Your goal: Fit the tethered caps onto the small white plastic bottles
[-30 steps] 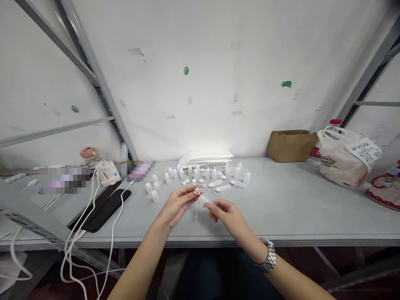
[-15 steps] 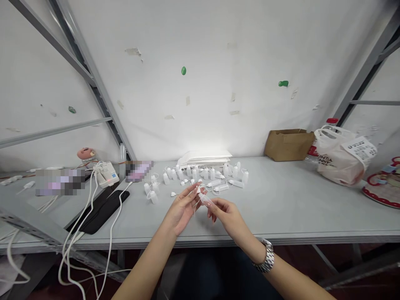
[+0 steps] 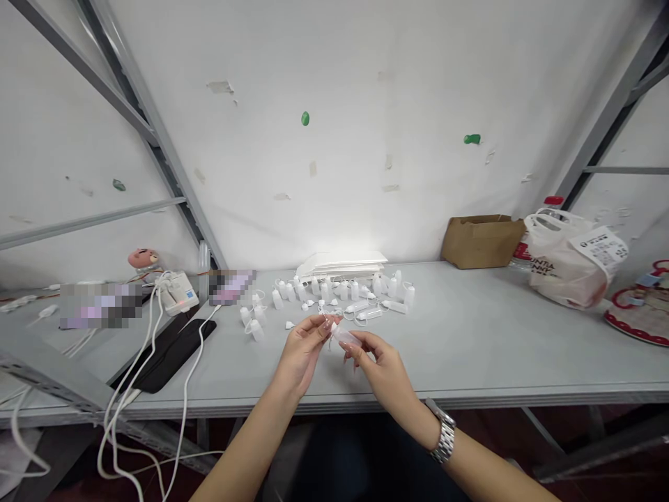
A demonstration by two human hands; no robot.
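Over the grey table, my right hand pinches the body of a small translucent bottle, which lies tilted between my hands. The fingers of my left hand are closed at the bottle's white top end, at its left. A thin strap hangs below that end. Behind my hands stand several like bottles, while others lie on their sides. A few more bottles stand to the left, and a loose white cap lies near my left hand.
White sheets are stacked by the wall. At the left are a power strip, white cables, a black case and a phone. A brown box and plastic bag stand at the right.
My left fingers have closed in round the bottle's top end. The bottle now lies flatter, and my right hand has turned slightly around its body.
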